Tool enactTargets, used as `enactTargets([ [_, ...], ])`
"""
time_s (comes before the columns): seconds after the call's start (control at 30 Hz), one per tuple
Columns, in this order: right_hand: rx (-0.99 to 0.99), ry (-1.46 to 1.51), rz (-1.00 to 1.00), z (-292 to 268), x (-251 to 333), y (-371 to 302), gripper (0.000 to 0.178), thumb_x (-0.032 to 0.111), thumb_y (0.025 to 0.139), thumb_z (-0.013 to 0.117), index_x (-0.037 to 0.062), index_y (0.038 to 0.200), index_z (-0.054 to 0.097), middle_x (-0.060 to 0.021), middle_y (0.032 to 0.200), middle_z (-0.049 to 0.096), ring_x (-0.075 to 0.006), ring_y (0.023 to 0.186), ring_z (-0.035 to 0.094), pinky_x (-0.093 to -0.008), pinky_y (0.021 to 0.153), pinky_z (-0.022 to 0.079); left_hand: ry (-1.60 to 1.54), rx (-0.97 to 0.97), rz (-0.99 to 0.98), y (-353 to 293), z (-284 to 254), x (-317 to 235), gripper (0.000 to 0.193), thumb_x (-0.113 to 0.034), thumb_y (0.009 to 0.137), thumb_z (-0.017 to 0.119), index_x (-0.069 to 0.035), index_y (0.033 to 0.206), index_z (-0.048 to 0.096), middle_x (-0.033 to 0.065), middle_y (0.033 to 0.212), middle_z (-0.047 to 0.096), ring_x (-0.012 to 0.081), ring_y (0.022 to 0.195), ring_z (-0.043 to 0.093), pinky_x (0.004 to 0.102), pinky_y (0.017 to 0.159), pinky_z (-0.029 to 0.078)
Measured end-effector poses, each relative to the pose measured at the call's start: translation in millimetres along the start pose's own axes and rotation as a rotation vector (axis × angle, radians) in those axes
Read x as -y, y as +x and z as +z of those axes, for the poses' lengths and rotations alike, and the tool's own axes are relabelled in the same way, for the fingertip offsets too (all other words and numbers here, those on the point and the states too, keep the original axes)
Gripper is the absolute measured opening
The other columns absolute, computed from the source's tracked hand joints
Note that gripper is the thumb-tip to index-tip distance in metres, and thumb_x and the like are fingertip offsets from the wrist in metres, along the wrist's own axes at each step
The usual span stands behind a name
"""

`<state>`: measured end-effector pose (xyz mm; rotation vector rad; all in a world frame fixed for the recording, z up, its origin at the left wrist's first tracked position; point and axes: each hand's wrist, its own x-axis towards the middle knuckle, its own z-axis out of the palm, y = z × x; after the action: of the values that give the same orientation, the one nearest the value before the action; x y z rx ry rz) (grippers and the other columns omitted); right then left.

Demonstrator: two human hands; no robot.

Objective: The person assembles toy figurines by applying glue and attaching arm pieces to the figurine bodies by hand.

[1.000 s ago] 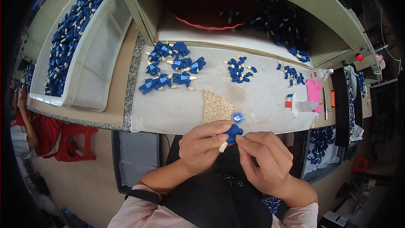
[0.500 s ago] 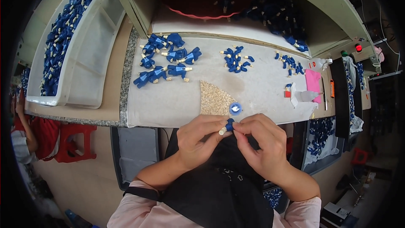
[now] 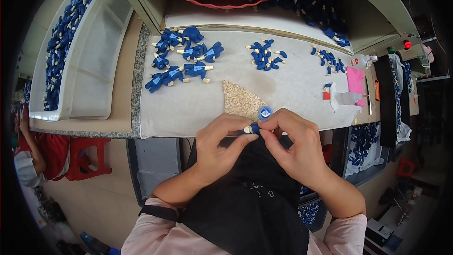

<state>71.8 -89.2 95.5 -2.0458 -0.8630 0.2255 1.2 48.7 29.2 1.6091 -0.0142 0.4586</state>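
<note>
Close to the table's front edge, my left hand (image 3: 218,138) pinches a small blue figure part (image 3: 255,128) with a cream peg-like end. My right hand (image 3: 295,144) meets it from the other side, thumb and forefinger pressed together on its blue end. The fingertips hide much of the part. Just beyond my right fingers sits a small round blue dish (image 3: 265,112) with something whitish and shiny in it. It rests at the corner of a speckled tan wedge-shaped pad (image 3: 239,99) on the pale table covering (image 3: 188,108).
Blue figure bodies (image 3: 184,56) are grouped at the far left. Small blue limb pieces lie in a middle pile (image 3: 268,55) and a right pile (image 3: 329,60). A clear bottle (image 3: 349,98) and pink cloth (image 3: 355,82) stand right. A white bin (image 3: 89,66) holds many blue parts.
Both hands have moved slightly away from me, nearer the blue dish, with the figure part. Its cream end has turned more to the left. The whole view has shifted a little.
</note>
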Motion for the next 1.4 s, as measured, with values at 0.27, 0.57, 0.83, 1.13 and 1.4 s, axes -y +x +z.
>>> enactTargets([
  [0.27,0.018,0.006,0.039,-1,1,1,0.007,-0.004,0.071,0.06,-0.0031,0.078,0.057,-0.0097,0.072,0.058,-0.0159,0.058,0.054,-0.0243,0.054,0.042,0.007,0.023,-0.003,2,-1,1,0.02,0.006,0.071,0.065,0.004,0.088,0.056,0.0143,0.089,0.059,0.0172,0.08,0.06,0.0256,0.068,0.052],
  [0.57,0.0,-0.007,0.03,0,-3,1,0.01,-0.004,0.07,0.059,0.0006,0.077,0.053,-0.0119,0.07,0.055,-0.0275,0.063,0.057,-0.033,0.053,0.044,-0.054,-0.025,-0.058,6,3,-4,0.018,0.005,0.069,0.065,0.002,0.086,0.06,0.0112,0.084,0.061,0.0182,0.076,0.061,0.0262,0.065,0.051],
  [0.83,-0.001,-0.003,0.044,1,-3,2,0.01,-0.004,0.07,0.059,0.0007,0.077,0.053,-0.0116,0.07,0.055,-0.027,0.062,0.057,-0.0331,0.053,0.044,-0.032,-0.001,-0.061,8,1,-2,0.017,0.004,0.069,0.065,0.002,0.085,0.06,0.0112,0.083,0.061,0.0184,0.075,0.061,0.0258,0.064,0.051],
  [1.13,0.022,-0.011,0.035,0,-1,3,0.01,-0.004,0.07,0.058,0.0005,0.077,0.053,-0.0118,0.071,0.055,-0.0265,0.063,0.057,-0.0312,0.053,0.046,0.019,0.009,-0.041,8,-1,-2,0.016,0.002,0.07,0.066,0.002,0.085,0.06,0.0119,0.083,0.061,0.0189,0.074,0.061,0.0258,0.063,0.051],
  [1.4,0.032,-0.015,0.026,1,-3,8,0.009,-0.004,0.071,0.057,-0.0009,0.078,0.054,-0.012,0.073,0.056,-0.0259,0.063,0.058,-0.0302,0.055,0.048,-0.024,-0.023,-0.041,11,0,0,0.016,0.002,0.07,0.065,0.003,0.085,0.06,0.0121,0.084,0.061,0.0185,0.074,0.061,0.0263,0.063,0.05],
])
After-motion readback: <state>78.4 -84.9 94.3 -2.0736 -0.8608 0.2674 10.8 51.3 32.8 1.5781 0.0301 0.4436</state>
